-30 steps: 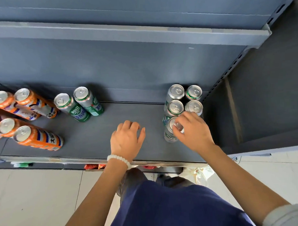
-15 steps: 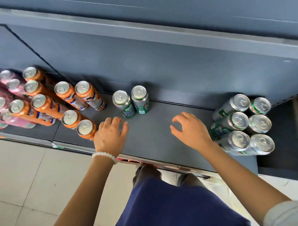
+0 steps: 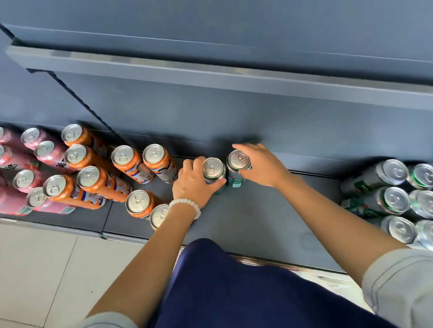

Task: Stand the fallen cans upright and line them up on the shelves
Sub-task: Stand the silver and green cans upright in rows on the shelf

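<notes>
Two green cans stand upright side by side at the back middle of the grey shelf (image 3: pixel 257 226). My left hand (image 3: pixel 191 184) grips the left green can (image 3: pixel 212 169) around its side. My right hand (image 3: pixel 262 166) holds the right green can (image 3: pixel 238 161) near its rim. Several silver and green cans (image 3: pixel 393 199) stand grouped at the shelf's right end. Orange cans (image 3: pixel 127 158) stand in rows to the left, with pink cans (image 3: pixel 27 180) beyond them.
An upper shelf edge (image 3: pixel 207 73) overhangs the back. Pale floor tiles (image 3: pixel 42 263) lie below the shelf's front edge on the left. Bare shelf surface lies between the green pair and the silver group.
Both hands reached to the back of the shelf and closed around the two green cans. The view shifted left, so more orange and pink cans show.
</notes>
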